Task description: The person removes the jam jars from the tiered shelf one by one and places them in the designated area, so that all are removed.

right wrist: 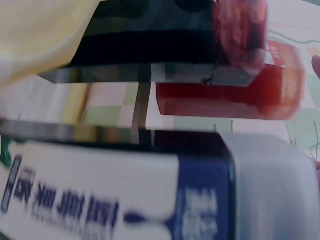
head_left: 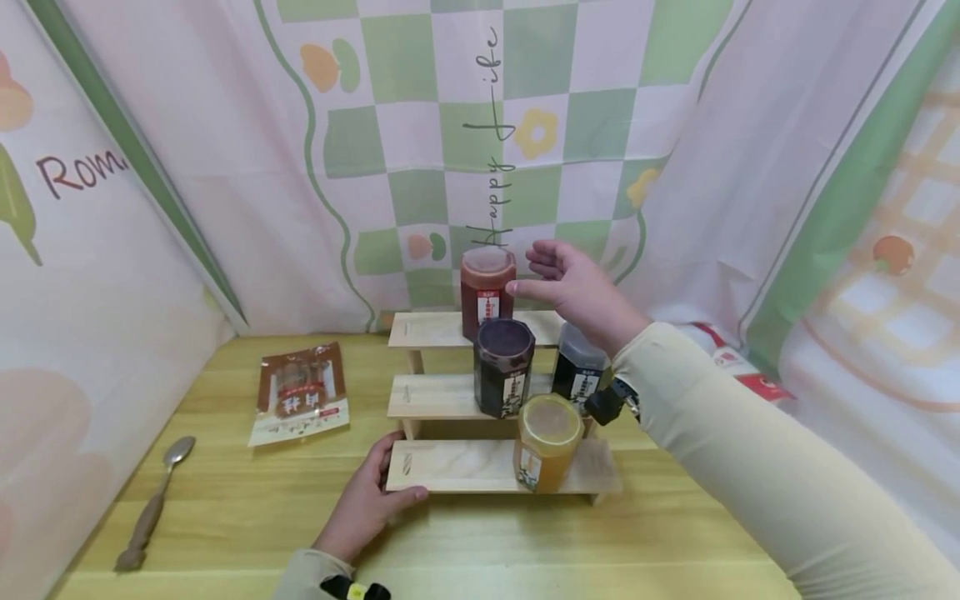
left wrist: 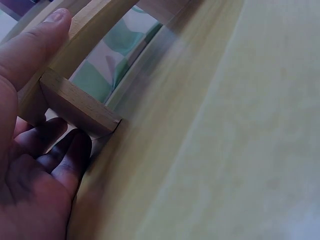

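A three-step wooden rack [head_left: 457, 467] stands on the table with jars on its steps. My left hand [head_left: 371, 500] holds the lowest step's left end; in the left wrist view the thumb [left wrist: 37, 47] lies along the step and the fingers bend beside its leg [left wrist: 80, 102]. My right hand [head_left: 573, 292] is at the top step, fingers spread, its thumb right at the upper side of a red jar [head_left: 470, 304]. A dark jar [head_left: 487, 379] and a clear-lidded dark jar [head_left: 581, 358] are on the middle step. On the lowest step sits a yellow jar [head_left: 551, 442].
On the left of the table lie a brown food packet [head_left: 300, 392] and a spoon [head_left: 153, 508]. A red-and-white packet [head_left: 738, 362] is partly hidden behind my right sleeve. A patterned curtain [head_left: 420, 167] hangs close behind the rack.
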A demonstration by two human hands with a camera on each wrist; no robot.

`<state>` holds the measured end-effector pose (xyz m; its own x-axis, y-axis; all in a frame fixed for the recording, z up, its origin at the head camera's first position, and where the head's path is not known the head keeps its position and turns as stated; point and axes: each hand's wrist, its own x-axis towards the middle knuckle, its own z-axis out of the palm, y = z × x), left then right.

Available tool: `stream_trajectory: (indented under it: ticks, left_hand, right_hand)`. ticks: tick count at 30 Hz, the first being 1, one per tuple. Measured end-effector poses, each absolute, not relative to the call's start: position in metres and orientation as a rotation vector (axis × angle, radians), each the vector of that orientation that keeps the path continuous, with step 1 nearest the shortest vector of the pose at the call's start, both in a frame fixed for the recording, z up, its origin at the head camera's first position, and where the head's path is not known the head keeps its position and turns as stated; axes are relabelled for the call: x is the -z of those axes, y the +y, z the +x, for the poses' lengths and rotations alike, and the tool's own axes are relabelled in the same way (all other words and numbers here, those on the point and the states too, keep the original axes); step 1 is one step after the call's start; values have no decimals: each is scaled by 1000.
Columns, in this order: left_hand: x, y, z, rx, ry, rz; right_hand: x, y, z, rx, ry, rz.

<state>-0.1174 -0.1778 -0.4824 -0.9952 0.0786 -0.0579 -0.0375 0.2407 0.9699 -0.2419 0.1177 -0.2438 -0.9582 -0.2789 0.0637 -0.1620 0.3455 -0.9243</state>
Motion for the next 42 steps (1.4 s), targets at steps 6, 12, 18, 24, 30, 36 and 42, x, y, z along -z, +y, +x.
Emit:
stream_trajectory:
  ticks: [6,12,18,24,30,36,42]
  left_hand:
    - [482,-178,-116,-1871,2409,46]
    - [485,-179,-116,-1872,2403,52]
    - [482,-178,-115,-1872,2407,60]
    - [477,-176,-114,-1891,2398,54]
    - [478,-177,-114,-1892,2378,66]
    - [480,-178,-116,-1868,2402,76]
    - [481,-179,-117,-1862,2400,71]
  right_hand:
    - [250,103,-248,1684,2498,-398]
    - [251,90,-252,1692,2506,-384]
    - [250,77,-254,1683,2563,-368]
    - [250,70,-253,1681,2608,-313]
    - [251,67,-251,1649,2695,-260]
    - [253,66,-250,1635,2751,-252]
    - [252,71,-250,1643,2765,-216]
